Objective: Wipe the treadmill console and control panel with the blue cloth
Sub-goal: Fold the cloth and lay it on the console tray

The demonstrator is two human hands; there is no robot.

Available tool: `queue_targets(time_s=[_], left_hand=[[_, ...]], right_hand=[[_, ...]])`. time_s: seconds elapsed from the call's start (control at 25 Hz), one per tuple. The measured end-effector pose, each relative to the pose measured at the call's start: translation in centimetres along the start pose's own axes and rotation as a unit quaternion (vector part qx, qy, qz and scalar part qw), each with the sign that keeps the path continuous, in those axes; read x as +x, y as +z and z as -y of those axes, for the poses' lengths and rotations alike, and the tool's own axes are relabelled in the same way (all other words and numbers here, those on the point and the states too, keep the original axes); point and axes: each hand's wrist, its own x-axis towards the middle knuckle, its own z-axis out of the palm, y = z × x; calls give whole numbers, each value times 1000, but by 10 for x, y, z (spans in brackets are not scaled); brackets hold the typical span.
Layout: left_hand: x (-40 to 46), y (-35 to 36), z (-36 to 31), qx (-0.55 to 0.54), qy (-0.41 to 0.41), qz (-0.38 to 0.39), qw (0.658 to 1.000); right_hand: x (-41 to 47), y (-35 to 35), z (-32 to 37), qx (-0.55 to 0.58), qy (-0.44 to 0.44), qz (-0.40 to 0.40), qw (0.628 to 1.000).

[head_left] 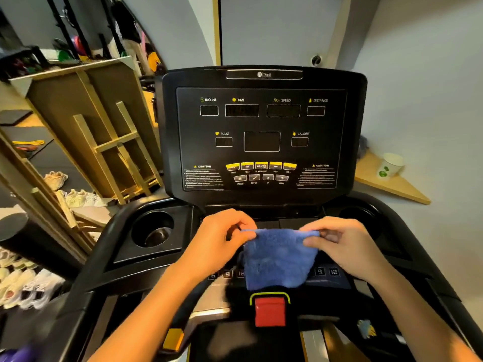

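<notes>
A blue cloth hangs spread between my two hands above the lower control panel. My left hand pinches its upper left corner. My right hand pinches its upper right corner. The cloth's lower edge drapes over the number keys just above the red stop button. Behind and above stands the black treadmill console, its displays dark, with a row of yellow buttons near its bottom.
Cup holders sit on both sides, the left cup holder and the right cup holder. A paper cup stands on a wooden shelf at the right. Wooden frames and several shoes lie at the left.
</notes>
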Motion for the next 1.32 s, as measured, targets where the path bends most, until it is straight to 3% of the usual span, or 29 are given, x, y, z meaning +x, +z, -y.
queue_targets(time_s=[0.36,0.56,0.96,1.08,1.16,1.32], left_hand=[[45,0,59,28,-82,-18,996],[49,13,69,97,-57,-43,993],[46,37,71,230,-48,-80,969],[37,37,69,226,-66,-103,966],[29,32,68,206,-100,-104,968],[14,27,72,181,-121,-7,976]], right_hand=[[76,36,-30,-41,49,-7,998],[82,48,-46,-69,92,-19,993],[68,66,-65,-202,-9,-89,975],[64,62,-62,-220,-36,-102,969],[57,56,-62,-200,-32,-86,976],[43,48,-60,-134,27,33,990]])
